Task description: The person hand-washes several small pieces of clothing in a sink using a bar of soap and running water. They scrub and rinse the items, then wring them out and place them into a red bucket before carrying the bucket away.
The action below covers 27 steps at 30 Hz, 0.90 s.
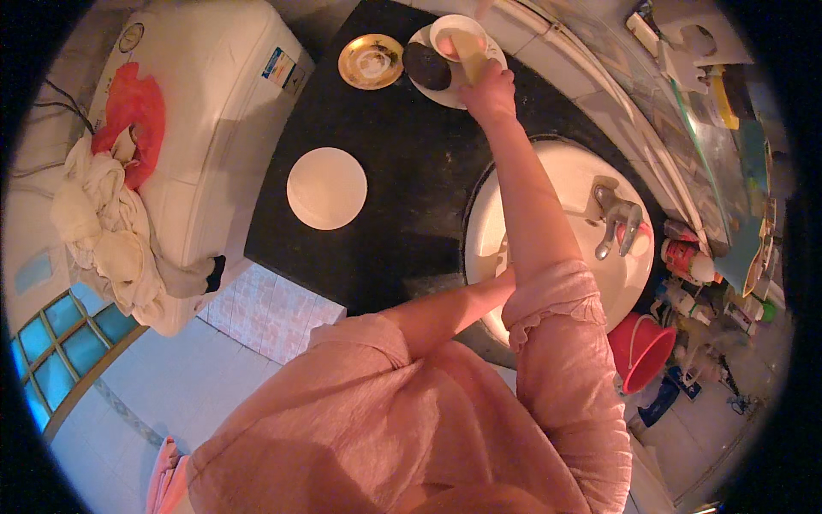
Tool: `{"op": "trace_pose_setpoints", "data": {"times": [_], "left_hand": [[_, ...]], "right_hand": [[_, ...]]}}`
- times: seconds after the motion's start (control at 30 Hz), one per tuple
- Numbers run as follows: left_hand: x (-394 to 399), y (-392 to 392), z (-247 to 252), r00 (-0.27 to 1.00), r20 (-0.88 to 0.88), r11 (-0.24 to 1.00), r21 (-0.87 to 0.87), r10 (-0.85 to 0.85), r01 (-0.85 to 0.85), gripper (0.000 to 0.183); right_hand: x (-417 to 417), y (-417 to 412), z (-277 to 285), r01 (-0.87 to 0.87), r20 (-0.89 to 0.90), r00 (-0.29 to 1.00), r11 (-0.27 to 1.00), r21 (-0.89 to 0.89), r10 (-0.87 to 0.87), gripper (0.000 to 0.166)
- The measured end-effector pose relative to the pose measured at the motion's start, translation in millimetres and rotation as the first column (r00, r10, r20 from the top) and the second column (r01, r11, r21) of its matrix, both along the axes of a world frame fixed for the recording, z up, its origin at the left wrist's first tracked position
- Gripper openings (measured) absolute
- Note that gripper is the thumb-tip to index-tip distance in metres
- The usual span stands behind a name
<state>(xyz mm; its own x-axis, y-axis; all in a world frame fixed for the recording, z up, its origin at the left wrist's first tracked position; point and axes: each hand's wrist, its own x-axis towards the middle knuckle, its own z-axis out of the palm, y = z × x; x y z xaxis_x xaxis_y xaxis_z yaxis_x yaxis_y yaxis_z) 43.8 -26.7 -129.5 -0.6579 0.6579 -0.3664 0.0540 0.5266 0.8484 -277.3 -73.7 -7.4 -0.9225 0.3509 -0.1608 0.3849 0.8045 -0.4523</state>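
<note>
My right hand [491,93] reaches to the far end of the black countertop [411,167]. It grips a pale yellow piece, apparently a sponge [474,61], whose tip is inside a small white bowl [446,24]. Something pinkish shows in that bowl. Under it lies a white plate [449,93], along with a dark round piece [427,66]. Beside these stands a gold-rimmed saucer [350,61]. My left forearm crosses over the white oval washbasin [552,157], and my left hand is hidden behind my right arm.
A white round dish [327,188] sits at the counter's left. The metal faucet [616,215] rises at the basin's right side. Further left, a white washing machine [225,96] carries crumpled cloth [106,212] and a red item [144,128]. A red bucket [645,353] stands at lower right.
</note>
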Motion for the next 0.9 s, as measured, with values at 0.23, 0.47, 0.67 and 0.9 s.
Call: {"op": "trace_pose_setpoints", "data": {"times": [0.23, 0.47, 0.67, 0.9], "left_hand": [[-3, -2, -3, 0.999, 0.023, 0.999, -0.016, -0.036, 0.037, 0.045], [-45, 6, -40, 0.987, 0.129, 0.995, -0.004, 0.099, -0.100, 0.040], [-38, 3, 20, 0.809, 0.320, 0.868, -0.112, 0.493, -0.484, 0.052], [-1, 29, 52, 0.366, 0.742, 0.766, -0.299, 0.562, -0.569, 0.046]], "right_hand": [[44, 18, -5, -0.111, -0.461, 0.884, 0.993, -0.045, 0.078, 0.058], [223, 103, -7, 0.013, -0.440, 0.878, 0.928, -0.371, -0.188, 0.019], [386, 220, -103, 0.555, 0.126, 0.830, 0.828, -0.080, -0.544, 0.024], [352, 149, -139, 0.579, 0.177, 0.743, 0.487, -0.653, -0.646, 0.062]]}}
